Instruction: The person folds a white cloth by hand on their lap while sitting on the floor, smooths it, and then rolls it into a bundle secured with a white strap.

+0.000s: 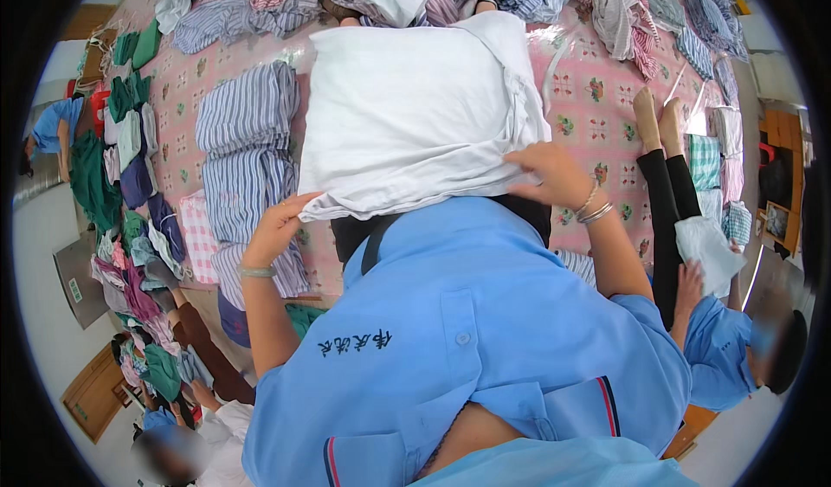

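Note:
Across my lap and legs lies a white cloth garment, spread nearly flat, with its near edge bunched in loose folds. My left hand pinches its near left corner between thumb and fingers. My right hand is at the near right edge, fingers apart and touching the folds; whether it grips any cloth cannot be told. Stacks of folded blue-and-white striped cloth stand just left of the white garment. A folded pink-and-white checked cloth lies beside them.
Crumpled striped and pale clothes lie across the far side of the pink patterned cover. Green and dark blue cloths are heaped at the left. A co-worker sits at the right, legs stretched out, holding pale cloth. Other people are at the left.

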`<state>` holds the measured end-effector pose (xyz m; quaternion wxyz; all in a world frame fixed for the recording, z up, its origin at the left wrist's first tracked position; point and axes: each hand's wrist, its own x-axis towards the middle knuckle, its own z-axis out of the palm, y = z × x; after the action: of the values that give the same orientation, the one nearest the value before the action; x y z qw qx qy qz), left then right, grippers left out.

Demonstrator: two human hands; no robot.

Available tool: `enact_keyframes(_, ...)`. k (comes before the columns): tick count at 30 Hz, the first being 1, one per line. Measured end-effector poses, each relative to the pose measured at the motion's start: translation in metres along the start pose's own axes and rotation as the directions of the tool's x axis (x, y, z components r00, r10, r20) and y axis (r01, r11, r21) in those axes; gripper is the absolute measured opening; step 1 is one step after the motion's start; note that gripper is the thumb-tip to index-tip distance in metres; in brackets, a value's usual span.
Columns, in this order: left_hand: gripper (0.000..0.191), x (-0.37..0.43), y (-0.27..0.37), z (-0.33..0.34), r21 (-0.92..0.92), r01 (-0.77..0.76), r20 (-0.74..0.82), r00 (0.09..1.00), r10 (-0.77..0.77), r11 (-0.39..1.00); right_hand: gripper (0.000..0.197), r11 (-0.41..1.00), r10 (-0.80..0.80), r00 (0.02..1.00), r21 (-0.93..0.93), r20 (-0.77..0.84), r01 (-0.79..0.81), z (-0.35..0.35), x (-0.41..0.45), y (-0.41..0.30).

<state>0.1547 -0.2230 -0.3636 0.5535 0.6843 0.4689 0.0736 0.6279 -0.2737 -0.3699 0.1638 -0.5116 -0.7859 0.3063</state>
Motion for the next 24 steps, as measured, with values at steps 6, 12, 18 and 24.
enact_keyframes(6,0.043,0.020,0.040,-0.038,0.107,-0.020,0.291,0.957,-0.012,0.994,0.032,0.904,0.428,0.860,0.133,-0.277,-0.407,-0.040,0.049,0.054)
enact_keyframes(12,0.049,0.139,0.056,-0.029,0.591,-0.177,-0.276,0.872,0.404,0.787,0.050,0.791,0.494,0.850,-0.312,-0.180,-0.526,-0.020,0.192,0.077)
enact_keyframes(18,0.051,0.204,0.041,0.046,0.784,-0.028,-0.313,0.845,0.435,0.620,0.022,0.953,0.294,0.939,0.134,-0.176,-0.273,-0.009,0.209,0.253)
enact_keyframes(24,0.051,0.192,0.029,0.037,0.792,-0.057,-0.315,0.815,0.486,0.608,0.006,-0.228,0.570,0.742,0.800,-0.353,0.555,-0.114,0.029,0.219)
